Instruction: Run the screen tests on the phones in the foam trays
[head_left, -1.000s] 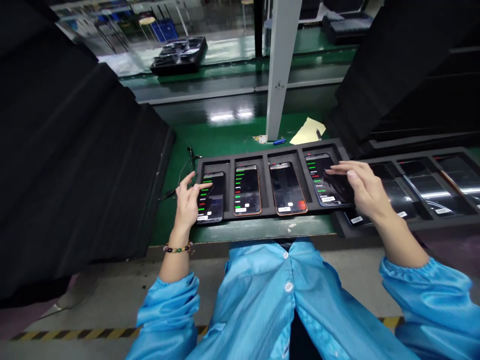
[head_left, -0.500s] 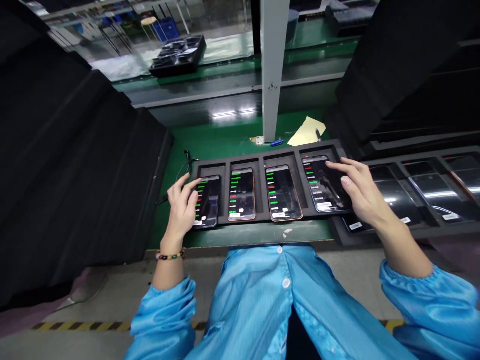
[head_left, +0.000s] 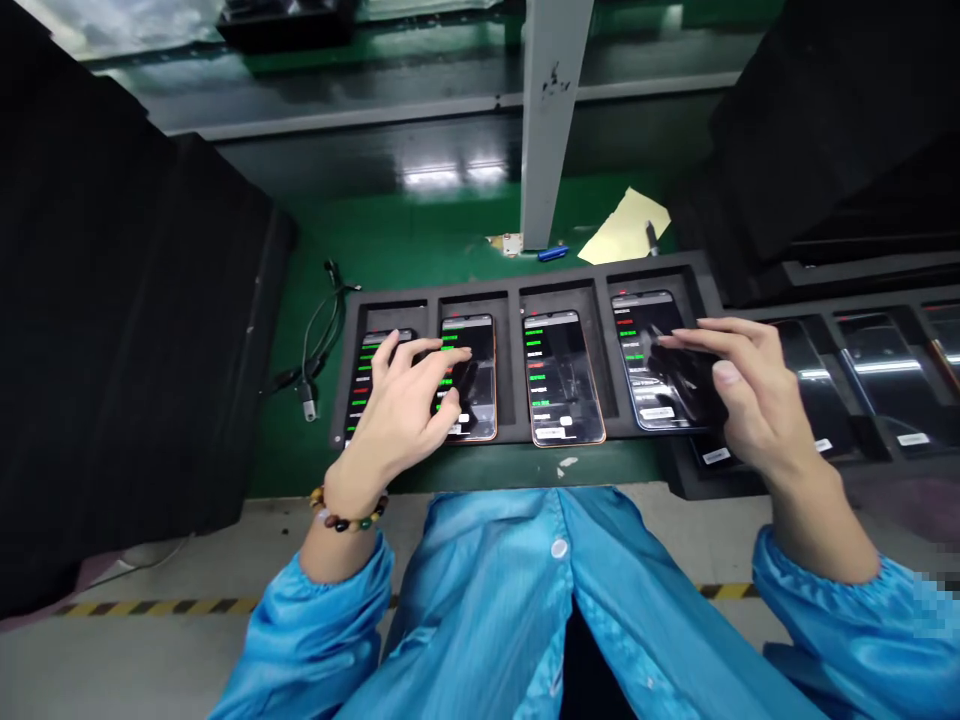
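The left hand (head_left: pixel 405 415), fingers spread, reaches over the two leftmost smartphones, its index fingertip at the second phone's screen (head_left: pixel 480 375). The right hand (head_left: pixel 757 400), fingers loosely extended, points at the rightmost phone's screen (head_left: pixel 645 350). All four phones lie in compartments of the black tray (head_left: pixel 514 375) on the green bench (head_left: pixel 420 240). Light, deliberate fingertip taps, with the left palm lifted clear of the first phone, should avoid stray touches.

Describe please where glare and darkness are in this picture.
In the head view: bright reflections left of the grey pillar, pale streaks across phones in the right tray, glare on the phone under the right hand; same view, left black stack very dark.
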